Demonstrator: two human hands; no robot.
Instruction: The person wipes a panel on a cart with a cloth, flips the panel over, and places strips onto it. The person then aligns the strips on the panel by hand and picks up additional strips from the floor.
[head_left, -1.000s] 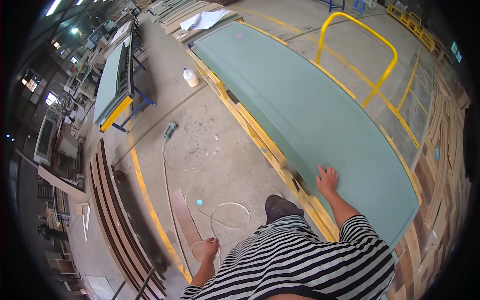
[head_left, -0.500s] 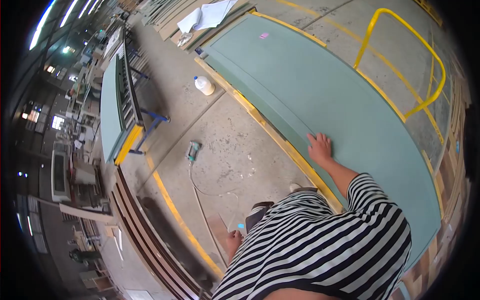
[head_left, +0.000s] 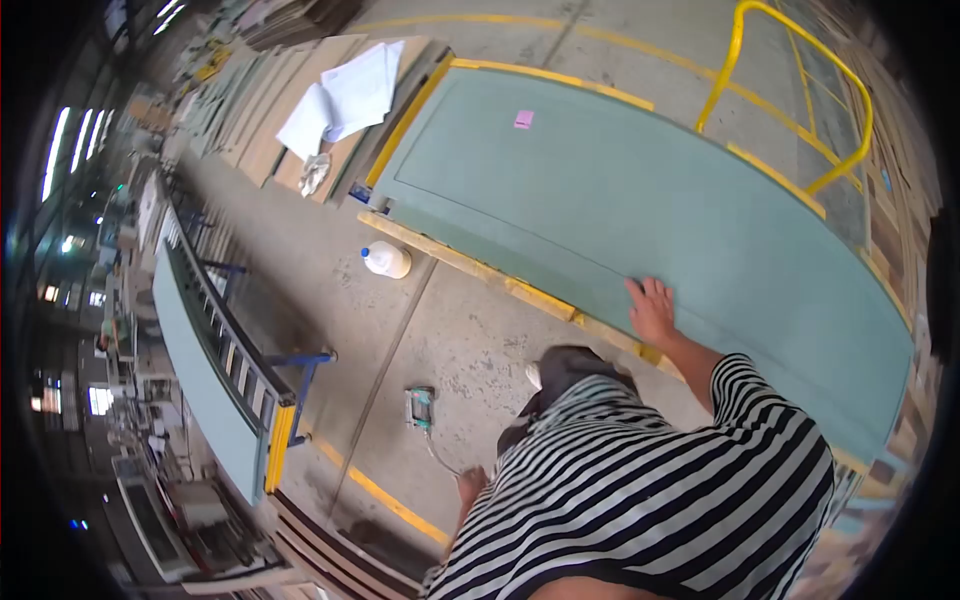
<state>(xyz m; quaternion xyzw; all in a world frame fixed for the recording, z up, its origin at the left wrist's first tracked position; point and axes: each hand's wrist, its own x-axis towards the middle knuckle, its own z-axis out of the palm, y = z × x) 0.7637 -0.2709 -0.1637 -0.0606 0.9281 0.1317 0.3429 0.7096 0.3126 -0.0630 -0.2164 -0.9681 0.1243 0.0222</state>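
Note:
My right hand [head_left: 652,308] lies on a long grey-green panel [head_left: 600,190], near its front side, fingers stretched out and holding nothing. A thin line runs lengthwise along the panel just beyond the fingertips. My left hand [head_left: 472,485] is low beside my striped shirt, its fingers curled around a thin hose [head_left: 440,458]; the grip is partly hidden. The hose leads to a teal and grey hand tool [head_left: 420,408], seen against the concrete floor. Whether the tool rests on the floor or hangs is unclear.
A white bottle with a blue cap [head_left: 387,260] stands on the floor. Papers [head_left: 355,90] and a crumpled cloth [head_left: 314,174] lie on stacked boards. A roller conveyor [head_left: 235,340] carries another panel at left. A yellow rail [head_left: 868,90] rises behind the panel. A pink note [head_left: 524,119] lies on it.
My view has shifted forward toward the panel's far end, and my body has moved along it. The right hand stays on the panel. Less hose shows between my left hand and the tool.

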